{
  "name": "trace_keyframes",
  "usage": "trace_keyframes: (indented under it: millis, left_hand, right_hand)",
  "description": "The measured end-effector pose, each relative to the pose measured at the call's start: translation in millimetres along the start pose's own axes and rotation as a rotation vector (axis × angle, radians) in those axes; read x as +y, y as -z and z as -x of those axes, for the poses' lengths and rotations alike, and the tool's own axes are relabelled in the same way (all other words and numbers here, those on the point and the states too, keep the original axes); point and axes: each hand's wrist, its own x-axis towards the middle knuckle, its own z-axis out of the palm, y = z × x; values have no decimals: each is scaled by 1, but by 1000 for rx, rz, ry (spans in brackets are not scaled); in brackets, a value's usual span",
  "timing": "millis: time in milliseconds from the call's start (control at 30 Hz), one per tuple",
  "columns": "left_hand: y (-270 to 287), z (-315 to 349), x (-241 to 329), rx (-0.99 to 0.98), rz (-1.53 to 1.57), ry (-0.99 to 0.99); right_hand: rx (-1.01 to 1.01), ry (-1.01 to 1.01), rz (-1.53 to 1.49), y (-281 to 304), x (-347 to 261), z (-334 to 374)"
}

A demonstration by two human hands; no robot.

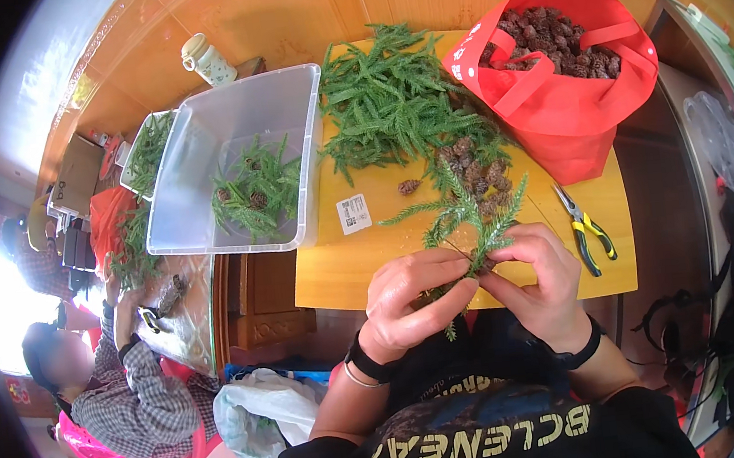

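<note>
Both hands meet low over the near edge of the yellow wooden table (pixel 387 254). The left hand (pixel 411 305) and right hand (pixel 539 287) curl their fingers pinched on a green conifer sprig (pixel 473 213), beside loose cones (pixel 477 173), pliers (pixel 587 233), a red bag (pixel 569 109) and a clear plastic bin (pixel 197 139).

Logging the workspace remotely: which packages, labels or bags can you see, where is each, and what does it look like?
White label: flat on the yellow table, left of the hands; small rectangle, dark print.
Red bag: table's far right; soft, handled, full of brown cones.
Cardboard box: far left; brown, flat.
Clear tub: left of the table; rectangular, holding green sprigs.
</note>
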Motion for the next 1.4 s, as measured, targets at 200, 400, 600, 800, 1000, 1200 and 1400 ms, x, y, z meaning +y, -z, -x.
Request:
trace_keyframes:
  millis: [200,400,600,800,1000,1200,1400]
  left_hand:
    - [-14,6,-5,197,190,269]
    - [-25,8,-4,273,348,547]
    - [-26,10,-4,265,489,714]
    - [-30,14,-3,266,632,721]
    - [-32,13,2,291,750,730]
    - [-34,17,3,272,785,702]
    - [-30,12,8,262,717,675]
  right_hand:
    - [-19,-47,-68,-2,1,3]
    - [42,-65,-91,-5,2,3]
    - [24,-84,-75,-4,3,2]
    - [31,-56,-1,-3,4,3]
    - [43,-30,-11,-2,5,4]
    - [75,13,-9,1,11,7]
    - [101,142,20,7,13,3]
